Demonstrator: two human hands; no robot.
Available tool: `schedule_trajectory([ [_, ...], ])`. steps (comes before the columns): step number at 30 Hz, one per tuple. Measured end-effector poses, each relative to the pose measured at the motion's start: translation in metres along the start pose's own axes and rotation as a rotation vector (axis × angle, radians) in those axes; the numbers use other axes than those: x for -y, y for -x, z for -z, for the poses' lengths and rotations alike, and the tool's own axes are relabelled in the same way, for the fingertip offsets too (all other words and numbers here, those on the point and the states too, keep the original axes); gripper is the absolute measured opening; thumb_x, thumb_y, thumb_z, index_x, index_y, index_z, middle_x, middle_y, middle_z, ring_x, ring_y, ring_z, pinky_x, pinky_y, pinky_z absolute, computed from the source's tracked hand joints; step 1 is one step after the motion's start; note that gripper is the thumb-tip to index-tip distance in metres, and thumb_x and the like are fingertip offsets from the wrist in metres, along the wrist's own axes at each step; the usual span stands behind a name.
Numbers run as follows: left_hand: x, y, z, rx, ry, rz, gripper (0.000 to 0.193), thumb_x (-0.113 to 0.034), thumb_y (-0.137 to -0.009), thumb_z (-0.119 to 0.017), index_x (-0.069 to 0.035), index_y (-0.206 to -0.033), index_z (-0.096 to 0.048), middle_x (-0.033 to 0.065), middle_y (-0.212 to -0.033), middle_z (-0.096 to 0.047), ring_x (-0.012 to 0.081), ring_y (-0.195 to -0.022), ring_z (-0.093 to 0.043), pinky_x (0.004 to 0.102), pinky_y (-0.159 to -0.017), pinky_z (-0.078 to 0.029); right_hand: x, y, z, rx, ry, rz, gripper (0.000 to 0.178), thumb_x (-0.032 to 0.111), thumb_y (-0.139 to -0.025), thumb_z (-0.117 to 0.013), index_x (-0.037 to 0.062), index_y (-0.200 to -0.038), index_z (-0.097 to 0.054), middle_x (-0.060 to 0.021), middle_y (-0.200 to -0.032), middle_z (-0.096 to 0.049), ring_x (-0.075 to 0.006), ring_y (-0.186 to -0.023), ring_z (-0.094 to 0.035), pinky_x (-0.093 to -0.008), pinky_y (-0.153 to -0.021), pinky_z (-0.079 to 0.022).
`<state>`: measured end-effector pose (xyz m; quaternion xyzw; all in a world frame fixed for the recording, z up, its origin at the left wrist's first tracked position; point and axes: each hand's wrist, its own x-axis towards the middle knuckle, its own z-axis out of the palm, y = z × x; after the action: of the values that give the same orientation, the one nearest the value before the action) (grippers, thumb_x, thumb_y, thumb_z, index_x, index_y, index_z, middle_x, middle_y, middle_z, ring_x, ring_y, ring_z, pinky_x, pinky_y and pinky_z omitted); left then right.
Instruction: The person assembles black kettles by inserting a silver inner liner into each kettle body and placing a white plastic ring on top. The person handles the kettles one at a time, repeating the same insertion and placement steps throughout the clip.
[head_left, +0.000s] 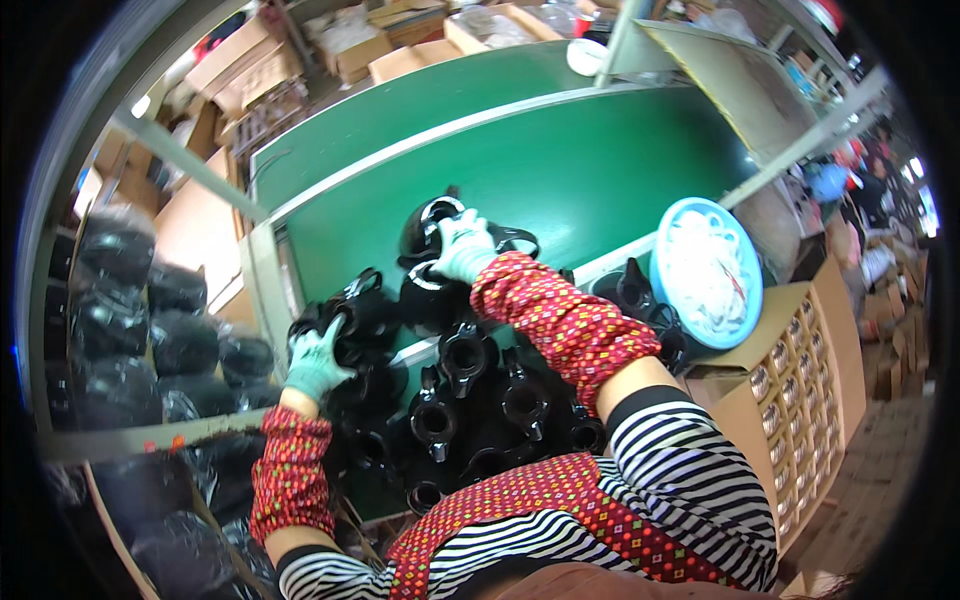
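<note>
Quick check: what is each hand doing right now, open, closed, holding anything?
Left hand: closed in a grip on a black plastic part at the pile's left edge.
Right hand: closed on the black shell lying on the green belt.

bright even light, strong fisheye bending, dark vignette at rim
</note>
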<state>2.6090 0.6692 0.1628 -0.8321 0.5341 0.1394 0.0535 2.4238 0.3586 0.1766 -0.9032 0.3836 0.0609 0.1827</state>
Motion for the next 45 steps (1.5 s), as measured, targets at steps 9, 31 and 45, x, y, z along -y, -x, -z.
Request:
schedule_trajectory([
  [9, 0.011, 0.019, -0.011, -0.387, 0.556, -0.128, 0.093, -0.033, -0.083, -0.083, -0.004, -0.160, -0.038, 0.0258, -0.137, -0.064, 0.0463, -0.121, -0.063, 0.0520, -0.102, -0.050, -0.076, 0.021, -0.022, -0.270, -0.331, 0.331, 0.083, 0.064, -0.087, -0.070, 0.0078, -0.144, -0.049, -0.0301, -0.127, -0.056, -0.0455, -0.112, -0.064, -0.0530, -0.095, -0.054],
  [31, -0.063, -0.007, 0.046, -0.753, 0.295, -0.203, 0.065, -0.021, -0.099, -0.069, -0.002, -0.157, -0.044, 0.0223, -0.153, -0.050, 0.0379, -0.141, -0.049, 0.0464, -0.117, -0.040, -0.358, 0.630, 0.052, -0.200, 0.010, -0.654, 0.135, 0.055, -0.057, -0.097, 0.0143, -0.166, -0.027, -0.0327, -0.164, -0.021, -0.0529, -0.153, -0.022, -0.0602, -0.127, -0.020],
  [45, -0.627, 0.040, 0.108, -0.060, 0.225, -1.146, 0.096, -0.024, -0.075, -0.089, -0.004, -0.157, -0.043, 0.0271, -0.157, -0.041, 0.0484, -0.141, -0.043, 0.0538, -0.119, -0.035, -0.478, 0.780, -0.041, -0.469, 0.113, -0.853, 0.111, 0.049, -0.062, -0.093, 0.0093, -0.155, -0.047, -0.0228, -0.158, -0.044, -0.0439, -0.148, -0.037, -0.0590, -0.126, -0.023],
])
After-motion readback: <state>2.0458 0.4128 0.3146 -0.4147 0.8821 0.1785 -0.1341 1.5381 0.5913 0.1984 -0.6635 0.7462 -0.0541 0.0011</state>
